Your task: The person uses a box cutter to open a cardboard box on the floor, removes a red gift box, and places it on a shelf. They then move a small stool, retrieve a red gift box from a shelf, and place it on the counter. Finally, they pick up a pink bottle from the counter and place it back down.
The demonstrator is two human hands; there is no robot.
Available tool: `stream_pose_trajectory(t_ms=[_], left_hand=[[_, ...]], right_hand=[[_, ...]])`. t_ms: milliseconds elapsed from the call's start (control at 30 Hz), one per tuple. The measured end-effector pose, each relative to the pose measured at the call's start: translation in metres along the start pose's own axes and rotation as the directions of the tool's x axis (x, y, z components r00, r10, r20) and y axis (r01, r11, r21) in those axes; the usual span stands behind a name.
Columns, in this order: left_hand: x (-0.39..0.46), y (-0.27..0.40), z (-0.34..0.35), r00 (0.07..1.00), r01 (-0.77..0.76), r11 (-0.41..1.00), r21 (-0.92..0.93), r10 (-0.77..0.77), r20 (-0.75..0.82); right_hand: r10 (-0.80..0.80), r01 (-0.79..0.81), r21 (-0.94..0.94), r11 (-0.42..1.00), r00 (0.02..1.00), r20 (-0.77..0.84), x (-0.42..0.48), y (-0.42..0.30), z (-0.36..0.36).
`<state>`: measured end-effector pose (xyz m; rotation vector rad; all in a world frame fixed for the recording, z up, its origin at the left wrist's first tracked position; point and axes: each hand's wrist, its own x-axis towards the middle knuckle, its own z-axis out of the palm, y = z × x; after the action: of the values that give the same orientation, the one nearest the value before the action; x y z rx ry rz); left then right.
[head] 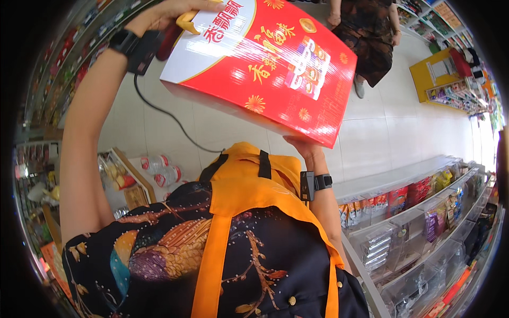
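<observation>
A red and white printed cardboard gift box is held up before me, tilted, its large face towards the camera and bearing writing and pictures of cups. My left hand grips its upper left end beside a yellow strap handle; some of the fingers are cut off by the picture's top edge. From below, my right hand supports the lower right corner, with its fingers mostly hidden under the box. Both wrists wear black strapped devices, and a cable hangs from the left one.
Across the tiled floor, beyond the box, stands another person in a dark patterned dress. Shelves of packaged snacks run along my right. A yellow stand is farther off. Plastic-wrapped bottles sit low at my left, near goods shelves.
</observation>
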<state>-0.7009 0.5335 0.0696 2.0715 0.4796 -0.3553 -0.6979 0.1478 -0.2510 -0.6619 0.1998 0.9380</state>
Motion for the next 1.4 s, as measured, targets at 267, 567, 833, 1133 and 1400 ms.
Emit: stream_pose_trajectory(t_ms=[267, 567, 833, 1133, 1400], left_hand=[[0.086, 0.028, 0.014, 0.998, -0.015, 0.907, -0.421, 0.04, 0.051], [0.143, 0.051, -0.003, 0.978, -0.13, 0.801, -0.585, 0.006, -0.209], [0.155, 0.064, -0.001, 0.862, -0.234, 0.84, -0.489, -0.053, -0.504], [0.153, 0.068, -0.016, 0.832, -0.173, 0.814, -0.555, -0.182, -0.525], [0.146, 0.082, -0.003, 0.845, -0.165, 0.772, -0.614, -0.211, -0.492]], right_hand=[[0.119, -0.113, 0.194, 0.974, 0.993, -0.02, 0.065, -0.056, 0.008], [-0.457, 0.305, -0.463, 0.832, 0.851, -0.261, 0.147, -0.174, 0.063], [-0.551, 0.549, -0.811, -0.202, 0.621, 0.558, 0.185, -0.198, 0.129], [-0.384, 0.584, -0.761, -0.283, 0.658, 0.648, 0.222, -0.227, 0.141], [-0.349, 0.605, -0.765, -0.223, 0.683, 0.642, 0.213, -0.242, 0.109]])
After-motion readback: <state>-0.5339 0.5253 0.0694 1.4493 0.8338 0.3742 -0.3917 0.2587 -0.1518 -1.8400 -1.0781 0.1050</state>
